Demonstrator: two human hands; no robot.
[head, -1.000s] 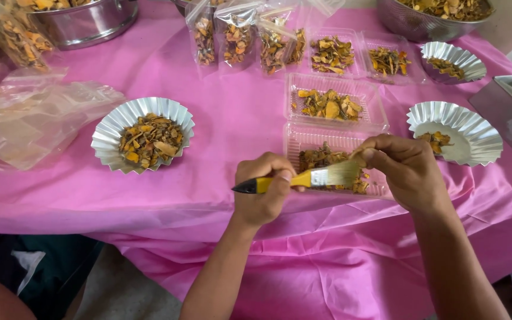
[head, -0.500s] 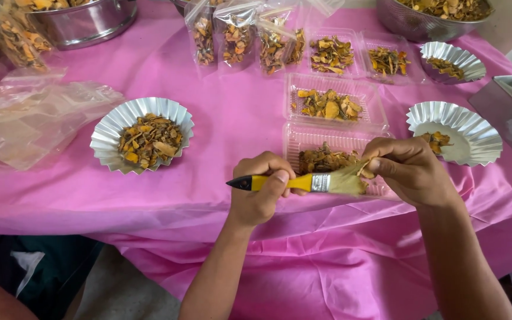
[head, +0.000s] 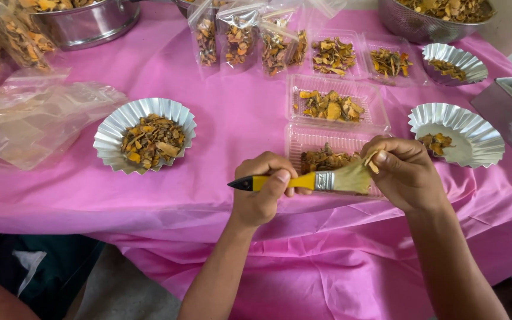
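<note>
Cleaning the brush bristles over the tray

My left hand (head: 263, 192) grips the paintbrush (head: 312, 181) handle; my right hand (head: 405, 173) pinches its bristles above the clear tray (head: 303, 139). Next, I think, gentle pulling.

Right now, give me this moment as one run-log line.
left hand: holds brush handle | right hand: pinches bristles, small piece | below: clear tray of dried pieces

L hand (head: 263, 192) grips yellow-handled brush (head: 309, 181); R hand (head: 407, 173) pinches small dried piece (head: 373, 162) against bristles, over clear tray (head: 327, 145) on pink cloth (head: 220, 142)
</note>
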